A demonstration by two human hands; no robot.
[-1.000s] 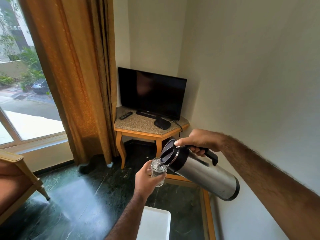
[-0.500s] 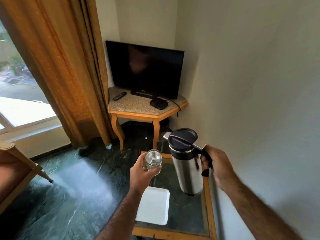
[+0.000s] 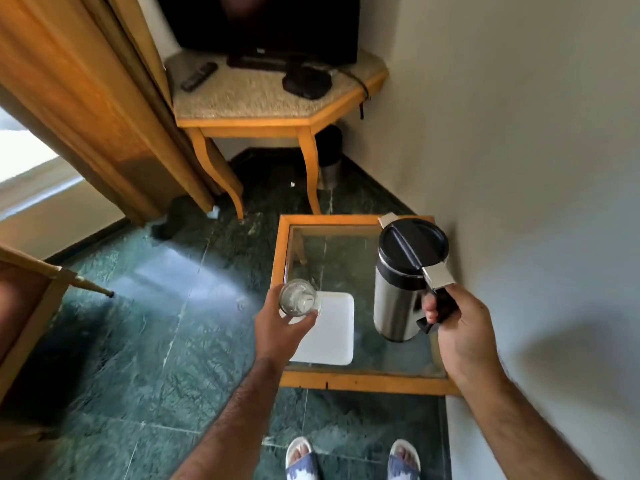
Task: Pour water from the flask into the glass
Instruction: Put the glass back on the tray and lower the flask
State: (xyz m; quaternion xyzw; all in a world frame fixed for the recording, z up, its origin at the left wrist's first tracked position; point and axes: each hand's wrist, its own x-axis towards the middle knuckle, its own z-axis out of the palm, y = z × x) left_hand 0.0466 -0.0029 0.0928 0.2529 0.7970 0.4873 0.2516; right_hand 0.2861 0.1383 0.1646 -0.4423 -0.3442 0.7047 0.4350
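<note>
A steel flask [image 3: 398,299] with a black lid stands upright at the right side of a glass-topped side table [image 3: 349,379]. My right hand [image 3: 457,327] is closed around the flask's black handle. My left hand [image 3: 280,330] holds a clear glass [image 3: 298,299] upright over the table's left edge, above a white square tray [image 3: 329,337]. The glass has water in it. Flask and glass are apart, roughly a hand's width between them.
The wall runs close along the table's right side. Beyond stands a wooden corner table [image 3: 277,98] with a TV, a remote and a black box. An orange curtain [image 3: 86,98] hangs at the left, a chair [image 3: 24,306] at the far left. My sandalled feet [image 3: 349,459] are below.
The flask went from tilted over the glass to upright and came down onto the table. The glass moved down and away from the spout. The view tipped downward.
</note>
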